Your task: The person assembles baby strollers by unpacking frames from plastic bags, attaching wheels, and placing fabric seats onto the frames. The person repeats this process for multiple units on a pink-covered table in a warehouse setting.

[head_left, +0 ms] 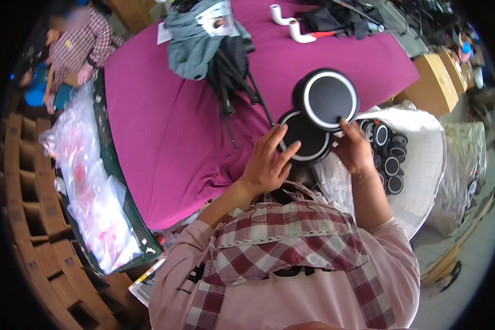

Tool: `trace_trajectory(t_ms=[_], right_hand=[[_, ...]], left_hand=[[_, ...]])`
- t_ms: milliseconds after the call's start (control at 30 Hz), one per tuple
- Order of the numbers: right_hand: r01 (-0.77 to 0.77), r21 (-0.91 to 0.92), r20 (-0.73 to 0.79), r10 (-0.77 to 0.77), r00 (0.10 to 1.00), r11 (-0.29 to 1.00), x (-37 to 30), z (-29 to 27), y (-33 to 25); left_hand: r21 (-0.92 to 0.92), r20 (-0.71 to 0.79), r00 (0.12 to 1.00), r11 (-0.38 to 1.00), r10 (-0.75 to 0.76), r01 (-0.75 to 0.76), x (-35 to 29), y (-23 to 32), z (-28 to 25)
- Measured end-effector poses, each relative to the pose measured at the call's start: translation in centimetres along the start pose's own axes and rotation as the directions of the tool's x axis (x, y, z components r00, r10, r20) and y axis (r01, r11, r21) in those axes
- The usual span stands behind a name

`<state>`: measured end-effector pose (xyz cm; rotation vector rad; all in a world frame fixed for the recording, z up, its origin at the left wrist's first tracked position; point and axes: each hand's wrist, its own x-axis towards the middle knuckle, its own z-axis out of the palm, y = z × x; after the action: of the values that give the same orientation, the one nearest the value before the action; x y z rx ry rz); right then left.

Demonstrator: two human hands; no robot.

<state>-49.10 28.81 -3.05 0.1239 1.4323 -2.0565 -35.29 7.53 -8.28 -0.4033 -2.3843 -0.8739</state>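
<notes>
Two round black wheels with white rings are held in front of me at the table's near edge. The upper wheel (pixel 329 100) overlaps the lower wheel (pixel 305 137); whether they are joined cannot be told. My left hand (pixel 267 159) grips the lower wheel from its left side, fingertips lying over its face. My right hand (pixel 353 147) has its thumb on the upper wheel's lower rim, with its other fingers partly hidden behind. Close to my right forearm, a white woven sack (pixel 423 129) holds several similar black wheels (pixel 391 165).
A magenta cloth (pixel 148 132) covers the table. On it lie a folded grey-green and black frame (pixel 195 47), white curved tubes (pixel 300 34) and black fabric (pixel 330 21). Left are plastic bags (pixel 85 159) and cardboard dividers (pixel 36 201); right, a carton (pixel 429 82). Another person (pixel 80 47) is far left.
</notes>
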Motion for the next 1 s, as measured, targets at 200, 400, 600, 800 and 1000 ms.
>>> trace_trajectory(t_ms=[200, 400, 600, 800, 1000], right_hand=[[-0.398, 0.091, -0.01, 0.401, 0.916, 0.913, 0.0, 5.8, 6.6], [-0.137, -0.101, -0.008, 0.137, 0.991, 0.985, 5.4, 4.6, 6.9], [0.525, -0.83, 0.477, -0.247, 0.843, 0.189, 9.0, 6.0, 12.6], [0.522, -0.759, 0.505, -0.155, 0.849, 0.39, 11.4, 1.7, 10.3], [0.366, -0.824, 0.292, -0.229, 0.929, 0.433, 16.9, -2.1, 8.2]], left_hand=[[0.046, -0.047, 0.948, 0.947, -0.316, 0.318, -7.6, -3.1, -4.5], [-0.403, -0.353, 0.249, 0.387, -0.902, 0.829, -12.8, -7.8, -6.3], [-0.349, -0.264, 0.434, 0.505, -0.861, 0.79, -10.2, -10.2, -2.0], [-0.178, -0.151, 0.404, 0.427, -0.902, 0.887, -8.0, -12.3, 2.8], [-0.167, -0.196, 0.341, 0.374, -0.92, 0.912, -6.8, -12.6, 2.9]])
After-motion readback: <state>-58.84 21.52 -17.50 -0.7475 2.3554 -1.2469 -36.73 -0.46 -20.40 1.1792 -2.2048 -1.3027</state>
